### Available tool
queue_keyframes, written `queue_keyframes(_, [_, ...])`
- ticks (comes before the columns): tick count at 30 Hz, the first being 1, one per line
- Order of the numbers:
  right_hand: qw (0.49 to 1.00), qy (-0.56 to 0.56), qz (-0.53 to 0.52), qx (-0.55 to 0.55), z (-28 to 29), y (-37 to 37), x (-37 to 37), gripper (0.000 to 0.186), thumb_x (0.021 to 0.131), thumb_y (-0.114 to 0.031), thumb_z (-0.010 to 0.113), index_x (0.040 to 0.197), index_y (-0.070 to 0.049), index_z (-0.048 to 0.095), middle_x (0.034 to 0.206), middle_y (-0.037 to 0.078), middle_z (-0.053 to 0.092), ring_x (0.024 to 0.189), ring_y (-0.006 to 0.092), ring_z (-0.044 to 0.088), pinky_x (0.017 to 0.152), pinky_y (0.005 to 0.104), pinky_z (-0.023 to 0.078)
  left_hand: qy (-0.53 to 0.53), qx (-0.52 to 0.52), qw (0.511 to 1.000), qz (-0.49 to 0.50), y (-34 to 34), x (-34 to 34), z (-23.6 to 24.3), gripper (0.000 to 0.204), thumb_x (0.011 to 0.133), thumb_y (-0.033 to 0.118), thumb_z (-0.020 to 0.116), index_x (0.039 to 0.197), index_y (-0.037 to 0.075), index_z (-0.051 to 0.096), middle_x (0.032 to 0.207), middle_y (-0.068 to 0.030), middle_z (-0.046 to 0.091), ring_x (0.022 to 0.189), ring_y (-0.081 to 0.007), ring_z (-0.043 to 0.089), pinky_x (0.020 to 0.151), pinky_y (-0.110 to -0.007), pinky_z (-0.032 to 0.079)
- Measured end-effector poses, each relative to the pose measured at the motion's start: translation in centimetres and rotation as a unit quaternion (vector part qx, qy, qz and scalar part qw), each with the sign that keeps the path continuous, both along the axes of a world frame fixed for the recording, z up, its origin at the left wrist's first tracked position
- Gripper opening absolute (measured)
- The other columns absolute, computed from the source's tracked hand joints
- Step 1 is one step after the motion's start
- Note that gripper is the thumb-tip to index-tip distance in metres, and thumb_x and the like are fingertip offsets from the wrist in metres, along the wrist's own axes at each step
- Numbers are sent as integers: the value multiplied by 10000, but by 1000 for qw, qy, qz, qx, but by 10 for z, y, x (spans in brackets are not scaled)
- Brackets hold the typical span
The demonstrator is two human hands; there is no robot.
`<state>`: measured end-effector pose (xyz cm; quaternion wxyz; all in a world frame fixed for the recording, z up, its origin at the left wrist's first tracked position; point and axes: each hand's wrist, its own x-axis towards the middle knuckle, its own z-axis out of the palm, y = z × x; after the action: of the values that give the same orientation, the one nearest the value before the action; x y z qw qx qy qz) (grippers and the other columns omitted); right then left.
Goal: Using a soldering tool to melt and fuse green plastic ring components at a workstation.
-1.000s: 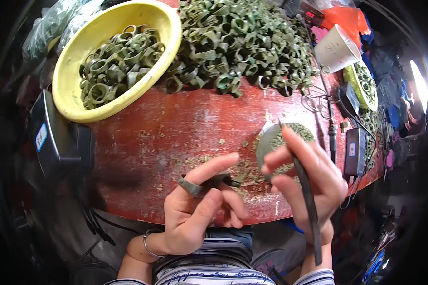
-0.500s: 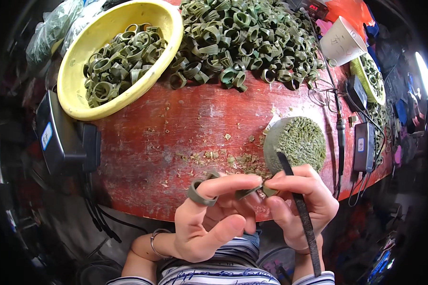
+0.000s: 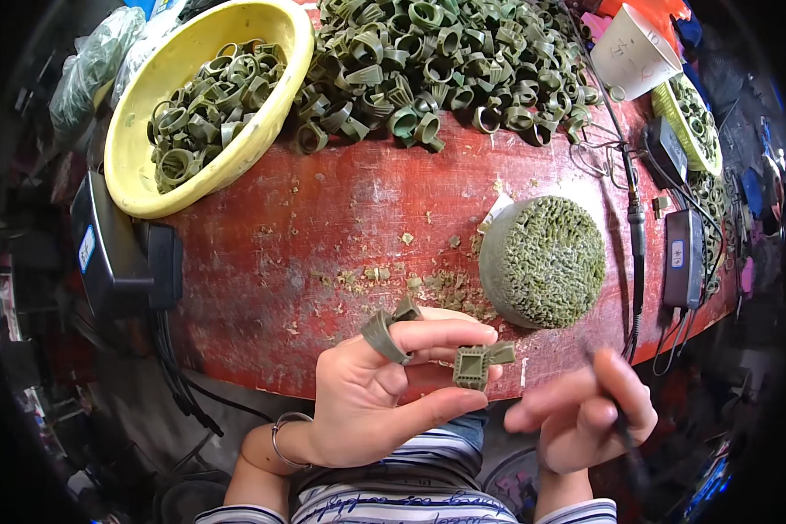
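Note:
My left hand (image 3: 362, 397) pinches a dull green ring (image 3: 472, 364) between thumb and fingers. Its square, beaded-edge top faces up, and a small stub juts from one side. Another green ring (image 3: 382, 337) is slipped over the index finger of the same hand. To the right, my right hand (image 3: 589, 415) is smeared by motion, apart from the ring. A slim dark file (image 3: 627, 430) lies in its grip, also blurred. Beyond the hands stands a round green block (image 3: 546, 262) with a rough, pitted top.
Green rings heap up in a large pile (image 3: 437, 65) at the back. More fill a tilted yellow basin (image 3: 127, 166). Green scraps (image 3: 415, 284) litter the red table (image 3: 262, 262). A white cup (image 3: 635, 54), black boxes (image 3: 683, 258) and cables stand along the right.
My right hand has drawn away from the ring, to the right and down, with the file. My left hand has turned the ring so its square top shows.

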<state>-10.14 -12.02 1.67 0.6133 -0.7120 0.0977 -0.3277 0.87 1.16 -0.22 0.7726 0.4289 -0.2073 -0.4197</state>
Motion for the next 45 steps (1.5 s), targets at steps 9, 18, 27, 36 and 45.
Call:
queue_keyframes(9, [996, -33, 40, 71, -17, 2, -4, 273, 872, -206, 566, 912, 64, 552, 623, 153, 637, 528, 213, 636, 471, 284, 506, 7, -6, 1000, -7, -6, -7, -3, 417, 728, -141, 613, 1113, -40, 487, 1138, -141, 481, 1037, -220, 548, 879, -323, 490])
queue_keyframes(18, [996, -41, 45, 62, -19, -3, -8, 243, 877, -185, 556, 908, 56, 560, 612, 128, 635, 503, 193, 622, 453, 266, 489, 6, 7, 1000, -8, -7, -11, -3, 426, 711, -139, 634, 1104, -43, 502, 1127, -138, 489, 1038, -213, 545, 880, -324, 492])
queue_keyframes(27, [995, -44, 42, -75, -18, -4, -6, 183, 813, -65, 604, 947, 54, 566, 648, 107, 625, 501, 168, 594, 443, 269, 473, 35, 6, 999, 20, -10, -13, -4, 439, 660, -149, 668, 1041, -57, 468, 1020, -231, 496, 934, -330, 592, 790, -388, 544])
queue_keyframes(36, [971, 14, -18, -236, -18, -7, -13, 233, 838, -120, 533, 1056, -49, 492, 691, 111, 624, 495, 161, 564, 456, 263, 457, 33, 18, 999, 18, -10, -10, -4, 418, 672, -150, 658, 1034, -58, 471, 1033, -219, 498, 942, -301, 588, 807, -379, 530])
queue_keyframes(45, [998, -8, 36, -46, -10, 1, -2, 231, 892, -190, 523, 906, 39, 552, 612, 121, 637, 494, 198, 622, 446, 271, 495, -162, 11, 984, 77, -9, -6, -8, 418, 658, -119, 693, 1008, -16, 489, 1033, -183, 492, 941, -290, 587, 772, -336, 535])
